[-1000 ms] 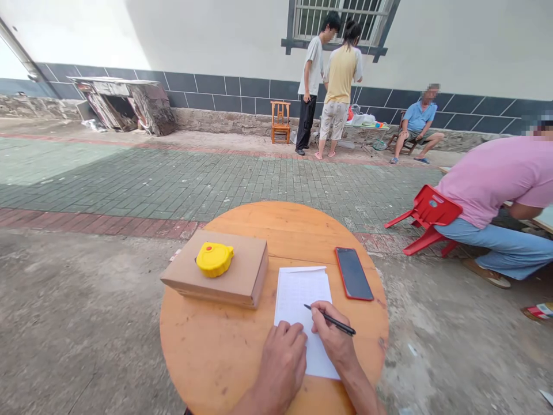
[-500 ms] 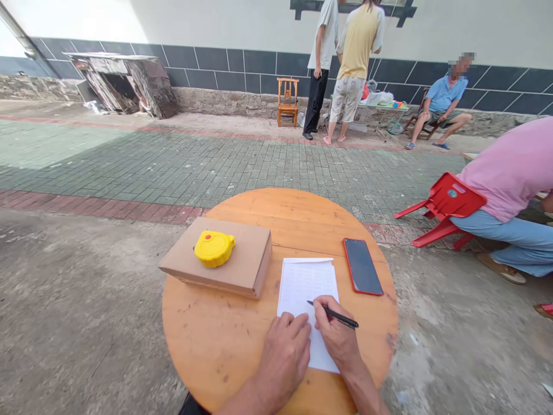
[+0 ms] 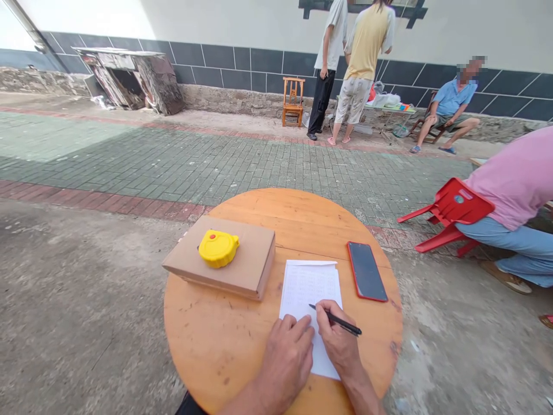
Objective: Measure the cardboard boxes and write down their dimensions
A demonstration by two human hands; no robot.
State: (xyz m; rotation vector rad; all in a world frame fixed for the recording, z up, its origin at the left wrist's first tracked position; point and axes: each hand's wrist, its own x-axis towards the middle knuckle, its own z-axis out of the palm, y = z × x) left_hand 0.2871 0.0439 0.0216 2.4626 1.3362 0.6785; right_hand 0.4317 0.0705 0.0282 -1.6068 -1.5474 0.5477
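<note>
A black pen (image 3: 345,324) is pinched in my right hand (image 3: 339,340), its tip at the sheet of paper (image 3: 309,276). Rows of small faint marks cover the upper part of that white sheet, too fine to read. My left hand (image 3: 288,354) lies on the paper's lower left edge, fingers bent a little and resting on it, with nothing held. To the right of the sheet is a phone (image 3: 367,271) with a red edge and a dark screen. On the left, a yellow tape measure (image 3: 218,249) rests on top of a closed cardboard box (image 3: 250,259).
Everything here is on a round wooden table (image 3: 224,351). At right, a person in pink (image 3: 518,173) leans forward on a red plastic chair (image 3: 460,202). Across the brick paving, two people stand near a wooden chair (image 3: 292,102), and another person (image 3: 453,101) sits by the wall.
The whole view has shifted slightly, so the scene sits a bit further right. Both hands keep nearly the same pose on the paper, the pen still in my right hand.
</note>
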